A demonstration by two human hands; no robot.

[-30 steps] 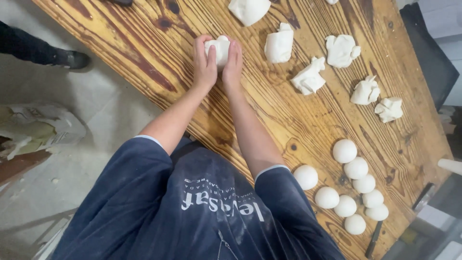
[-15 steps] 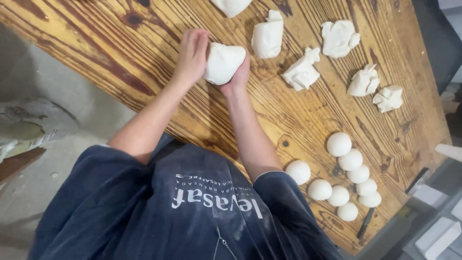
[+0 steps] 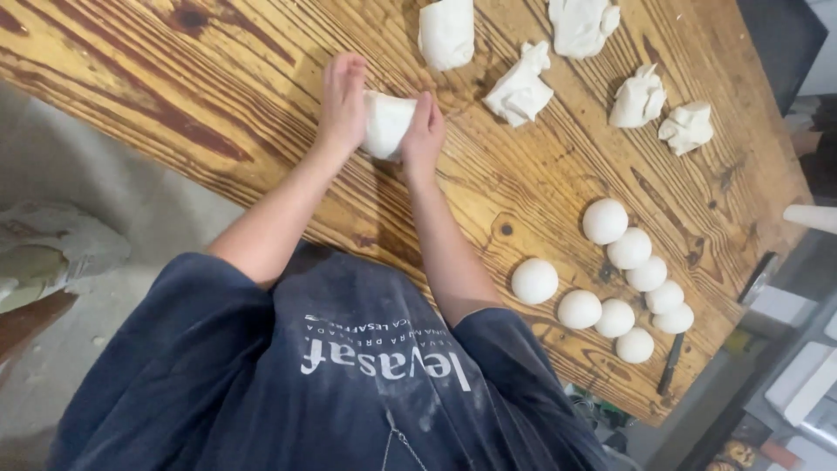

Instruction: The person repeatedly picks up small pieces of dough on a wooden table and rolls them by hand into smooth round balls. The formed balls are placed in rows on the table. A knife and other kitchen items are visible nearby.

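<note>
Wooden table (image 3: pixel 218 96) beside grey floor (image 3: pixel 78 166): left hand (image 3: pixel 342 100) and right hand (image 3: pixel 424 135) clasp dough lump (image 3: pixel 385 122).

The single head-worn camera looks steeply down from above the person's own chest and dark apron (image 3: pixel 349 384), close over both forearms, facing across the wooden table (image 3: pixel 218 78) (whose far edge runs out of frame), with bare floor (image 3: pixel 78 174) showing at left.
</note>
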